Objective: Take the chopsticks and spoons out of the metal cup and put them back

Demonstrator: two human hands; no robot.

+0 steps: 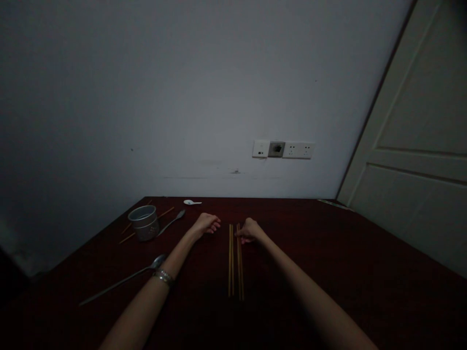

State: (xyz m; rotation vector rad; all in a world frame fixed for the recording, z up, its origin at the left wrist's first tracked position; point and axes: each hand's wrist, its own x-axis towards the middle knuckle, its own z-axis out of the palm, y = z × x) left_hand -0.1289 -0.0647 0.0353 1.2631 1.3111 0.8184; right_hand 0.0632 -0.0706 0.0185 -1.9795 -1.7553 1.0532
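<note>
Two pairs of wooden chopsticks lie lengthwise on the dark red table (292,253), side by side in the middle. My right hand (249,230) has its fingers closed on the far end of the right pair of chopsticks (240,272). To the left of the left pair of chopsticks (231,267), my left hand (207,224) hovers over or rests on the table with its fingers loosely curled and apart, holding nothing. A bracelet circles the left wrist.
At the left stand a metal cup (144,223), loose chopsticks (127,237) around it and a fork (171,222). A long metal spoon (120,283) lies nearer, beside my left forearm. A white spoon (191,202) is near the back edge, before the wall.
</note>
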